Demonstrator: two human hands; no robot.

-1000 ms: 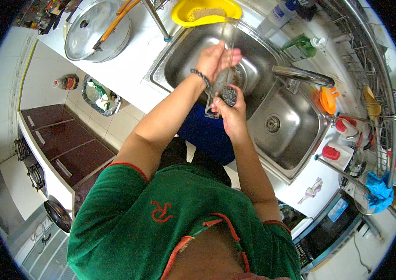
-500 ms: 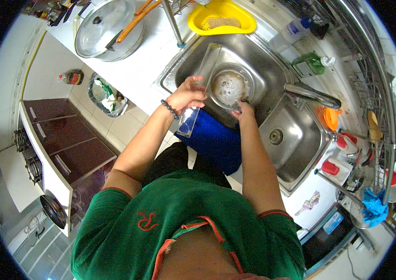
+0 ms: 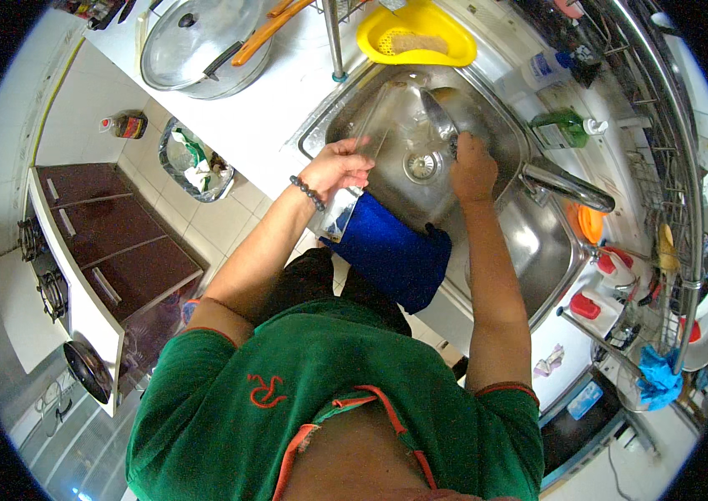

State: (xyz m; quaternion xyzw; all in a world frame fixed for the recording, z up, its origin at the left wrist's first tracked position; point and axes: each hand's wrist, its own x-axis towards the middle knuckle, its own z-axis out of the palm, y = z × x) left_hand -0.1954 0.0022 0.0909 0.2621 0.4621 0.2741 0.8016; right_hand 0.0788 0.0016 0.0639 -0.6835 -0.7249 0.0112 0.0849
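My left hand (image 3: pixel 337 171), with a dark bead bracelet at the wrist, grips a long clear plastic container (image 3: pixel 344 209) that slants over the near left edge of the sink. Inside the larger steel basin (image 3: pixel 500 125), my right hand (image 3: pixel 473 171) is closed on the rim of a round metal bowl (image 3: pixel 440 113), which is tipped on its side. Something small and dark shows by the right fingertips; I cannot make out its kind. Water blurs the basin floor beside the drain (image 3: pixel 420 167).
A yellow strainer basket (image 3: pixel 416 37) with a brown pad sits behind the sink. The faucet (image 3: pixel 571 185) reaches over the smaller basin at right. Nearby stands a green bottle (image 3: pixel 562 129). A lidded pan (image 3: pixel 204 50) rests on the left counter. Blue cloth (image 3: pixel 387 250) hangs in front.
My right hand has lifted and tipped the bowl, which stood level with foamy water. The water is now out of it and the drain shows. The left hand keeps its hold.
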